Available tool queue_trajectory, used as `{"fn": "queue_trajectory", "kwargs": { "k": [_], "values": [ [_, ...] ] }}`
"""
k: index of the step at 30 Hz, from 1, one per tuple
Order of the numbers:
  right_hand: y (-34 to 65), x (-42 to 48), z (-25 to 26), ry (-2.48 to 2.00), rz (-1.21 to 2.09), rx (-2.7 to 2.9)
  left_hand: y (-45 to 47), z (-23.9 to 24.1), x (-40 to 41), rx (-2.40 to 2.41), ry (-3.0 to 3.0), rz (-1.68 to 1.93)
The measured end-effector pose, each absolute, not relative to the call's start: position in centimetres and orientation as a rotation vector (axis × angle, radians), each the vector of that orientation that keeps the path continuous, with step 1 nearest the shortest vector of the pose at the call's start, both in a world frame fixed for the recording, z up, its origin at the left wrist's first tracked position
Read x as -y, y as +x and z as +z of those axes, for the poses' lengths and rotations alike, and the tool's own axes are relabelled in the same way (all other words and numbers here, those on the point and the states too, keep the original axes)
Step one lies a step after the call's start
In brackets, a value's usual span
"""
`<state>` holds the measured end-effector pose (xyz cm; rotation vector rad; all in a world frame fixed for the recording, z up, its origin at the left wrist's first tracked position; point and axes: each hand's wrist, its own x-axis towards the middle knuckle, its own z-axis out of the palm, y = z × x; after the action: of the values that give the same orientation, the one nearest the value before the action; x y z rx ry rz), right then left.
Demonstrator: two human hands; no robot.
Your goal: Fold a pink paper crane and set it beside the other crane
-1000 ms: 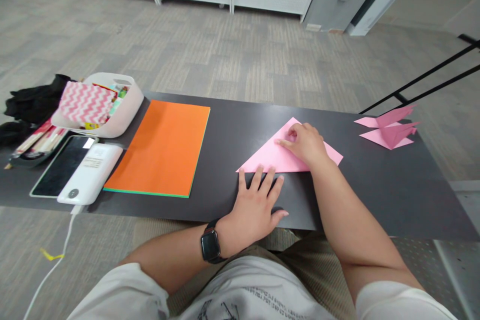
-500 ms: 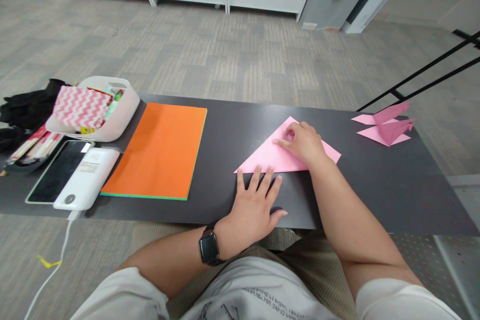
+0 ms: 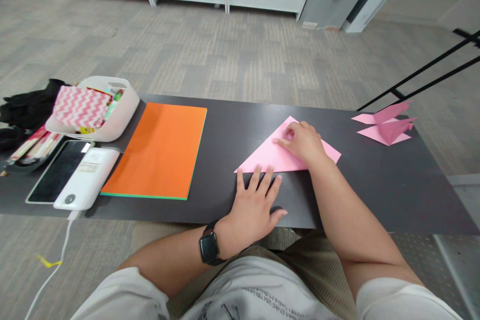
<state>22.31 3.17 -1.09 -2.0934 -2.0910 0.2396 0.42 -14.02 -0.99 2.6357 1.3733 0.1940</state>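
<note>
A pink paper [image 3: 266,149] folded into a triangle lies flat on the dark table, its long edge towards me and its point facing away. My left hand [image 3: 255,205] is open, palm down, with spread fingertips touching the near edge of the paper; the thumb lies on the table. My right hand [image 3: 302,144] rests on the right half of the paper, its fingers curled in and the thumb stretched along the surface. Nothing shows between thumb and fingers. The hand and forearm hide part of the paper's right side.
Left of the paper lies an orange sheet stack [image 3: 161,150] with a green edge. Beyond it are a white power bank [image 3: 86,177] with a cable, a phone [image 3: 56,172] and a white basket [image 3: 125,110]. Folded pink paper birds [image 3: 390,130] stand at the far right of the table [image 3: 397,185].
</note>
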Motion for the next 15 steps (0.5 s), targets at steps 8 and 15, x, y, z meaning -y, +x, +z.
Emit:
{"fn": "queue_trajectory", "kwargs": {
  "k": [8,15],
  "values": [
    [22.10,-3.15,-0.96,-2.101,0.245,2.077,0.40,-0.97,13.97,-1.364,2.600,0.198],
    [22.22,-3.09,-1.11,-2.081,0.237,2.078,0.31,-0.77,13.93,-1.369,2.582,0.199]
  ]
}}
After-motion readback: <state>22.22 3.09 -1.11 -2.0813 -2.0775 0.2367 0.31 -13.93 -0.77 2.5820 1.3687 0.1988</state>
